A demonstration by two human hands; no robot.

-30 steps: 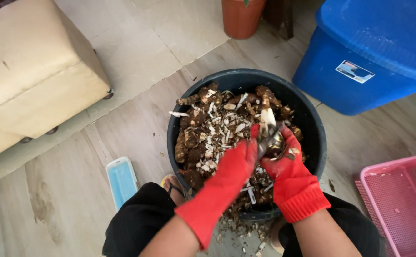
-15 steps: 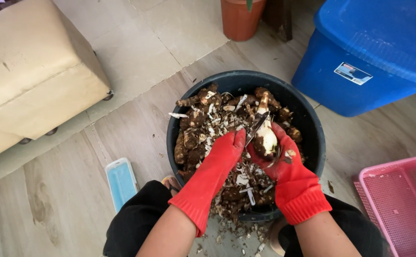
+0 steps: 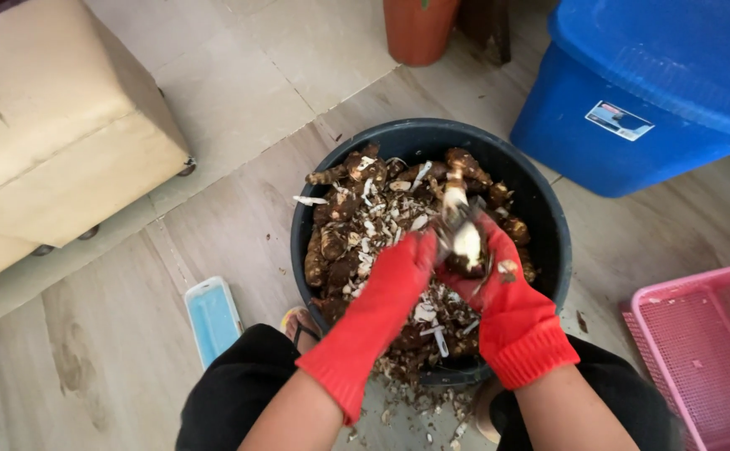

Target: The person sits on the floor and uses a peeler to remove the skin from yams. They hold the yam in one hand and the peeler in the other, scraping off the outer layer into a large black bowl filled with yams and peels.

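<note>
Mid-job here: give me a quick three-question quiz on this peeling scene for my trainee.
1. True or false: both hands wear red gloves.
2. Which hand cups the half-peeled root: A left, B right?
3. What container stands at the frame's right edge?

Key:
1. True: left hand and right hand are both gloved in red.
2. B: the root, partly white where peeled, sits in the right hand above the black tub of brown roots and peelings.
3. A pink basket, below the blue bin.
</note>
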